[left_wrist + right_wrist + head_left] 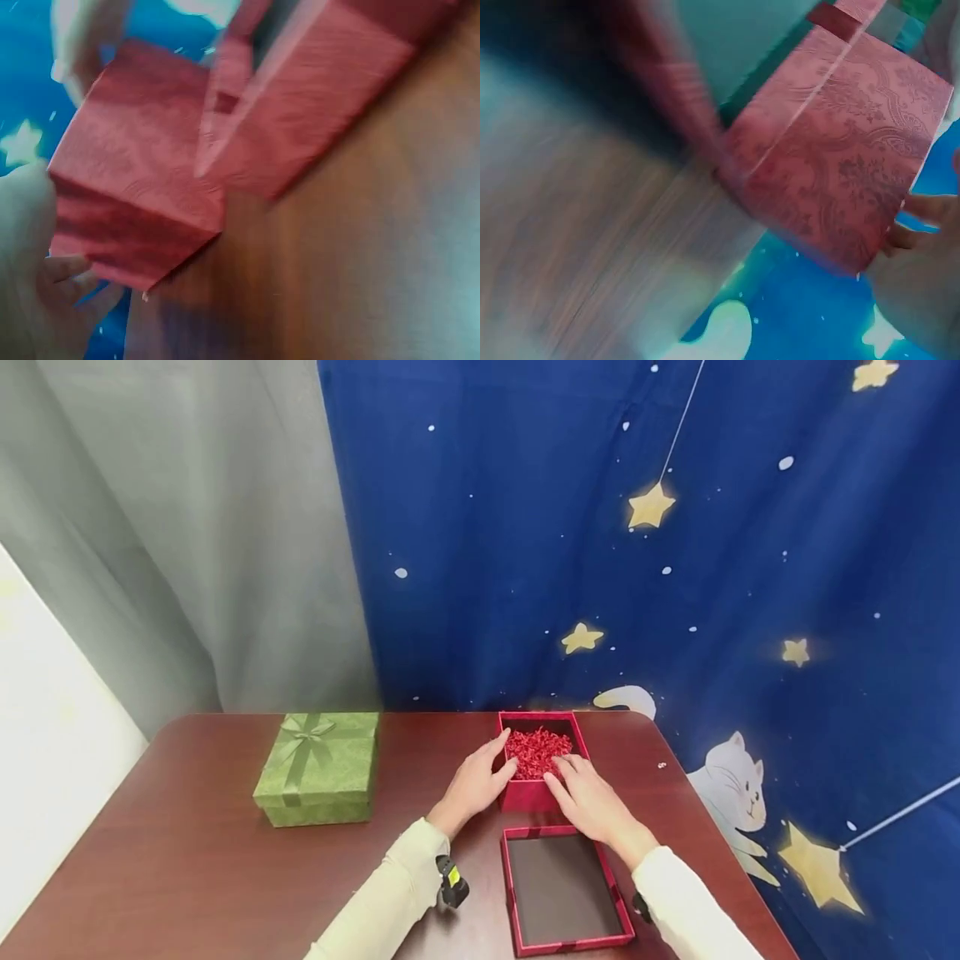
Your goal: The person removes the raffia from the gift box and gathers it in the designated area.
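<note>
While reaching across the bench (pixel 187 877), had the left hand (pixel 474 782) and right hand (pixel 596 802) on opposite sides of the open red box (pixel 527 796), seemingly to steady it, fairly straight-fingered and relaxed, clasping nothing; couldn't tell how much pressure, tbh. Had that box right at the far edge, hence the long reach. Had the red lid (pixel 567 890) upturned just in front, probably to leave the red paper shreds (pixel 537 753) uncovered. Put up with the green box (pixel 352 756) well off left, likely there for elbow room.
</note>
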`<state>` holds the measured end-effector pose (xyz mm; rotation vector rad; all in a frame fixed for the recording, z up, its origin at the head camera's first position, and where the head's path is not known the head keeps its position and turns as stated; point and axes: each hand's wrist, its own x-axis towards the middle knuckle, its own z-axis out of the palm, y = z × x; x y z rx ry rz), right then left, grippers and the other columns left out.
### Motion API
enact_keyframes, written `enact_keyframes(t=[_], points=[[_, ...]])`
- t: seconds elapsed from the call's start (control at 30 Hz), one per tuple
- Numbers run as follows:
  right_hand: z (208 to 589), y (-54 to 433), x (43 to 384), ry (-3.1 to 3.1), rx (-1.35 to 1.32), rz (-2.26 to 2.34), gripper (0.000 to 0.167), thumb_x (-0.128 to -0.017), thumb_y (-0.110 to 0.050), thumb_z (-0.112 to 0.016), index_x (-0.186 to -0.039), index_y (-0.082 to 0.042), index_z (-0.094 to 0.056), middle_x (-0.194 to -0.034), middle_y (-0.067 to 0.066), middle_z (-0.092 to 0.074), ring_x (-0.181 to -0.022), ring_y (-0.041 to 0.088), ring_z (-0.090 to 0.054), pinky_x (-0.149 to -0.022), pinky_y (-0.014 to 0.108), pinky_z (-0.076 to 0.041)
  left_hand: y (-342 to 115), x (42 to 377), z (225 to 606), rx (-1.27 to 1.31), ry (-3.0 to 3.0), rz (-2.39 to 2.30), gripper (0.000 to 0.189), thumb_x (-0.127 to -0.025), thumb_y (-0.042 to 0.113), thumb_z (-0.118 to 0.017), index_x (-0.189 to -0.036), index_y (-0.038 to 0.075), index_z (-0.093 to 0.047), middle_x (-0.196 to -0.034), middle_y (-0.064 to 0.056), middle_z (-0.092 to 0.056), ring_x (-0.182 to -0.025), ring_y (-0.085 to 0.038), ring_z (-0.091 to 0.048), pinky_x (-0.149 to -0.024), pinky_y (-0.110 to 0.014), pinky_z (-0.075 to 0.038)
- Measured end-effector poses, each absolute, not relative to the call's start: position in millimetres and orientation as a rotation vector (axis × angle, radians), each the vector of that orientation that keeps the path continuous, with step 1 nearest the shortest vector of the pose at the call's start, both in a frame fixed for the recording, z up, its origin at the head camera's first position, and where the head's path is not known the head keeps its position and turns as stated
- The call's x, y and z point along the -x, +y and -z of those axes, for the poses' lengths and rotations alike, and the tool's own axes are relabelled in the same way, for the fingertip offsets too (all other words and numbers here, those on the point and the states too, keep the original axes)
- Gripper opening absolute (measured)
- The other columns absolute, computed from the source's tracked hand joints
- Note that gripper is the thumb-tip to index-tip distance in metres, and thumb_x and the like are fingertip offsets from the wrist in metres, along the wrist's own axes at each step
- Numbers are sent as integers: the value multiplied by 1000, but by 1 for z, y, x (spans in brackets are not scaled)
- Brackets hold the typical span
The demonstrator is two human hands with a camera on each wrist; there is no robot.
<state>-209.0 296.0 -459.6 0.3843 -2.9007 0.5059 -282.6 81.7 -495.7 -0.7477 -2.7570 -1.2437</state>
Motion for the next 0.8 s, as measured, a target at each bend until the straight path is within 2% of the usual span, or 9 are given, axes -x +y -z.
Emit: enact_keyframes(t=[0.07,0.13,0.3,0.43,0.57,0.7,0.8], points=[[460,289,221,-3010,-288,-560,58,-107,-36,-53,-147,6,-51,-146,28,-52,-138,45,-48,-113,58,-41,81,287,500,726,-2788,1319,70,-101,35,-62,-164,21,-34,-156,-14,-50,-141,-32,-51,-113,-53,-43],[459,285,233,-3103,-215,-599,65,-106,-40,-53,-152,6,-44,-151,31,-47,-143,49,-41,-114,63,-36,80,289,502,726,-2805,1367,74,-99,36,-63,-165,25,-31,-155,-14,-50,-139,-33,-53,-112,-55,-44],[457,280,264,-3260,-98,-788,86,-95,-48,-66,-161,-5,-33,-160,30,-35,-150,56,-20,-113,75,-26,82,289,505,691,-2834,1399,76,-100,40,-63,-166,29,-27,-155,-14,-51,-136,-36,-55,-109,-58,-46],[465,277,280,-3346,-20,-857,87,-93,-48,-68,-163,-12,-31,-163,31,-29,-151,58,-14,-111,79,-24,87,285,505,664,-2843,1436,77,-99,38,-64,-165,29,-27,-155,-13,-51,-136,-36,-55,-108,-59,-46],[474,273,289,-3384,78,-775,80,-96,-46,-65,-161,-11,-36,-157,38,-29,-145,62,-24,-109,79,-28,92,284,508,640,-2852,1444,78,-98,38,-64,-165,33,-26,-157,-10,-49,-137,-35,-54,-108,-59,-46],[478,266,298,-3364,81,-625,76,-93,-41,-72,-155,-6,-45,-145,41,-36,-133,64,-39,-104,75,-38,90,288,508,604,-2842,1414,78,-97,37,-65,-165,33,-27,-155,-10,-51,-134,-35,-57,-105,-59,-49],[479,262,307,-3352,41,-529,76,-89,-37,-78,-152,-6,-49,-143,42,-40,-132,64,-41,-103,74,-41,86,290,504,589,-2837,1399,77,-98,36,-65,-165,32,-27,-152,-13,-54,-131,-36,-60,-102,-59,-51]])
